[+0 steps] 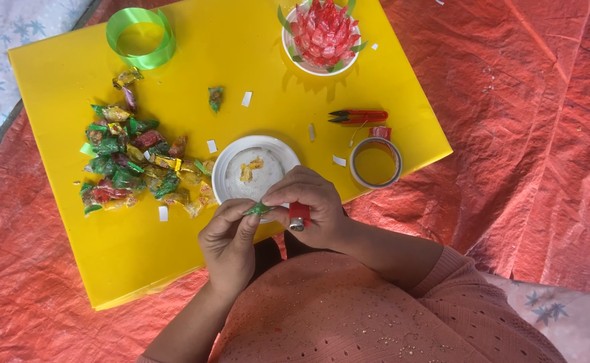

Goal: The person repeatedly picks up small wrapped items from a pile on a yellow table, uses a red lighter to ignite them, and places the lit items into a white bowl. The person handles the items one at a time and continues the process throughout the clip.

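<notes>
My left hand (228,235) and my right hand (308,205) meet over the near edge of a yellow board (194,60). Together they pinch a small green candy wrapper (258,209) between the fingertips. My right hand also grips a red lighter (299,215) with a metal top, pointing down. Just beyond the hands lies a white round dish (231,158) with a yellowish bit in it.
A heap of wrapped candies (133,168) lies at the left. A green ribbon roll (141,37) is at the far left, a white bowl with a red wrapper flower (322,33) at the back, red scissors (359,117) and a tape roll (376,163) at the right. Red tarp (530,134) surrounds the board.
</notes>
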